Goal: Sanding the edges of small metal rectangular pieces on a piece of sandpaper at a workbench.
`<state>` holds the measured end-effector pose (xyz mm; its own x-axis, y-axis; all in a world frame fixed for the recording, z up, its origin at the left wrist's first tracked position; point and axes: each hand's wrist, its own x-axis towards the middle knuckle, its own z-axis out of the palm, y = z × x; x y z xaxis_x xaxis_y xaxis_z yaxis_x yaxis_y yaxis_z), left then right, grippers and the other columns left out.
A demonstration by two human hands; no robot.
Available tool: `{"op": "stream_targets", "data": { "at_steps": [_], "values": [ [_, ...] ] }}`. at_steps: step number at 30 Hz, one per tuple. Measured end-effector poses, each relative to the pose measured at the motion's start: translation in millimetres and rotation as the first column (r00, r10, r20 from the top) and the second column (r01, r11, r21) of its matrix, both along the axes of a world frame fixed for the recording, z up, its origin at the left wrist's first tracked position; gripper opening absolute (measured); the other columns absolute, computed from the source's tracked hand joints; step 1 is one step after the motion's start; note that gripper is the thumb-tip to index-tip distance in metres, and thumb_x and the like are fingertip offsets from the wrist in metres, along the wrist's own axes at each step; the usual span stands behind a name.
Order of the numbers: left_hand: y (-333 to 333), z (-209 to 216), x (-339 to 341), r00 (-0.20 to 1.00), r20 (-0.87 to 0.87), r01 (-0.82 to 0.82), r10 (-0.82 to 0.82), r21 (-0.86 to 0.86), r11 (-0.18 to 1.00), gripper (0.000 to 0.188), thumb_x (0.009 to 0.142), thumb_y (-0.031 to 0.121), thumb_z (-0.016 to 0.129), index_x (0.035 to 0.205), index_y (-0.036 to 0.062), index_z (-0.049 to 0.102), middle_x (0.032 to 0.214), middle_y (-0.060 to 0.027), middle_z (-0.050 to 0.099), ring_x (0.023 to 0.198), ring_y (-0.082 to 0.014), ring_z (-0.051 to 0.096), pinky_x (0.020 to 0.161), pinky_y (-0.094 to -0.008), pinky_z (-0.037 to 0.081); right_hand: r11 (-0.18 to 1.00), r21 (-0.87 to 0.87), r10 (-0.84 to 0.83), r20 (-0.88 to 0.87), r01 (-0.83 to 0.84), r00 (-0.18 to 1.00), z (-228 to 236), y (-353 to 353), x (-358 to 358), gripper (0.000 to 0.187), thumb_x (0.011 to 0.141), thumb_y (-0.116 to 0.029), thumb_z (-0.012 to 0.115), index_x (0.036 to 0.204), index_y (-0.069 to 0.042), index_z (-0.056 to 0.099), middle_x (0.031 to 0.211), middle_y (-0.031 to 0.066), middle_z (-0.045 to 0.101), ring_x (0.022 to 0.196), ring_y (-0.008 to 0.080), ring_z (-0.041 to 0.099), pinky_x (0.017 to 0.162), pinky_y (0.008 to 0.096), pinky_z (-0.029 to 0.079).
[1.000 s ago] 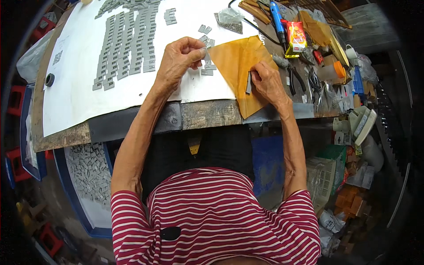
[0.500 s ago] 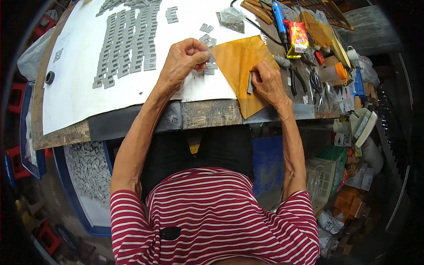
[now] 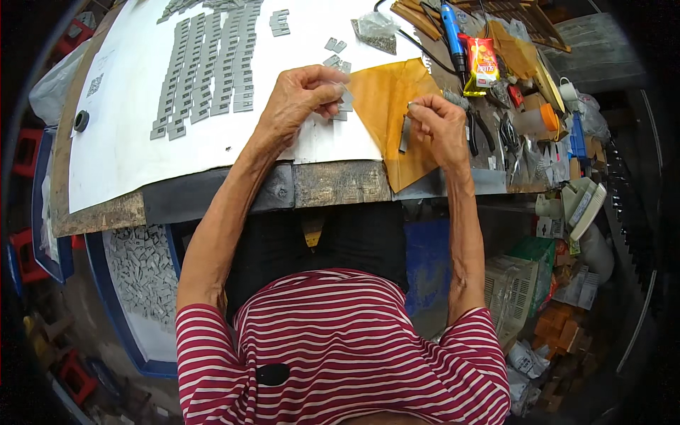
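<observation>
My left hand (image 3: 303,99) is over the white sheet (image 3: 283,152), with thumb and forefinger pinched on a small pale, see-through piece (image 3: 347,96). Just beyond and beneath it lie a few loose grey metal plates (image 3: 338,64). To the right, my right hand (image 3: 440,126) hovers over a sheet of brown paper (image 3: 386,88) at the table's front edge. Its thumb and forefinger close on a tiny greyish thing, too small to name. A narrow grey strip (image 3: 404,134) lies on the brown paper beside those fingers.
Rows of grey plates (image 3: 205,67) cover the left of the sheet. A black ring (image 3: 81,120) sits at the left edge. On the right are a blue pen-shaped tool (image 3: 452,35), a red packet (image 3: 482,62) and pliers (image 3: 484,131). A blue tray (image 3: 142,294) of small parts stands below.
My right hand has lifted and turned slightly at the brown paper, so its fingertips and more of the grey strip show. My left hand has barely moved.
</observation>
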<state>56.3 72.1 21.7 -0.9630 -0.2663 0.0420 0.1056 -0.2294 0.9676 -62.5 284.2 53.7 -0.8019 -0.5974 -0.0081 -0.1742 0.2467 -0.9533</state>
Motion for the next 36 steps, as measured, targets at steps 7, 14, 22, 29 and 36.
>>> {"op": "stream_targets", "data": {
  "at_steps": [7, 14, 22, 29, 36],
  "values": [
    [1, 1, -1, 0.999, 0.009, 0.043, -0.043, 0.01, 0.999, 0.023, 0.08, 0.013, 0.062, 0.098, -0.0015, 0.059, 0.071, -0.0063, 0.061, 0.059, -0.0093, 0.058, 0.054, -0.0214, 0.05, 0.96, -0.272, 0.094, 0.515, 0.059, 0.852, 3, -14, 2, 0.008, 0.078, -0.007, 0.058, 0.079, 0.001, 0.056, 0.067, 0.005, 0.055, 0.052, 0.0073, 0.047, 0.04, 0.0176, 0.033],
    [3, 3, -1, 0.998, 0.012, 0.061, -0.061, -0.002, 0.998, 0.02, 0.08, 0.011, 0.06, 0.094, -0.0025, 0.058, 0.07, -0.0081, 0.062, 0.057, -0.0102, 0.059, 0.053, -0.0223, 0.05, 0.945, -0.321, 0.157, 0.625, 0.068, 0.765, -1, -19, 0, 0.007, 0.079, -0.007, 0.056, 0.077, 0.0, 0.055, 0.068, 0.0064, 0.054, 0.052, 0.0089, 0.046, 0.04, 0.0182, 0.033],
    [3, 2, -1, 0.996, 0.027, 0.084, -0.085, 0.041, 0.996, 0.019, 0.079, 0.012, 0.059, 0.093, -0.0023, 0.056, 0.074, -0.013, 0.063, 0.057, -0.0115, 0.06, 0.053, -0.0227, 0.051, 0.95, -0.311, 0.152, 0.516, 0.019, 0.843, -1, -30, 11, 0.006, 0.079, -0.005, 0.057, 0.08, 0.0, 0.056, 0.07, 0.0074, 0.058, 0.054, 0.0084, 0.051, 0.043, 0.0181, 0.037],
    [5, 3, 0, 0.993, 0.065, 0.093, -0.096, 0.052, 0.994, 0.02, 0.08, 0.012, 0.059, 0.094, -0.002, 0.055, 0.074, -0.0136, 0.063, 0.057, -0.0123, 0.061, 0.053, -0.0226, 0.051, 0.948, -0.317, 0.142, 0.405, -0.007, 0.903, 0, -40, 20, 0.009, 0.079, -0.004, 0.06, 0.084, 0.002, 0.057, 0.071, 0.0076, 0.059, 0.056, 0.0076, 0.053, 0.046, 0.0178, 0.042],
    [5, 1, -2, 0.995, 0.05, 0.087, -0.089, 0.043, 0.995, 0.02, 0.08, 0.011, 0.058, 0.096, -0.0027, 0.055, 0.074, -0.012, 0.063, 0.058, -0.0116, 0.06, 0.053, -0.022, 0.051, 0.944, -0.328, 0.15, 0.376, -0.02, 0.914, 1, -45, 26, 0.008, 0.079, -0.003, 0.06, 0.084, 0.003, 0.057, 0.071, 0.0078, 0.059, 0.055, 0.0077, 0.053, 0.045, 0.0178, 0.041]
  ]
}}
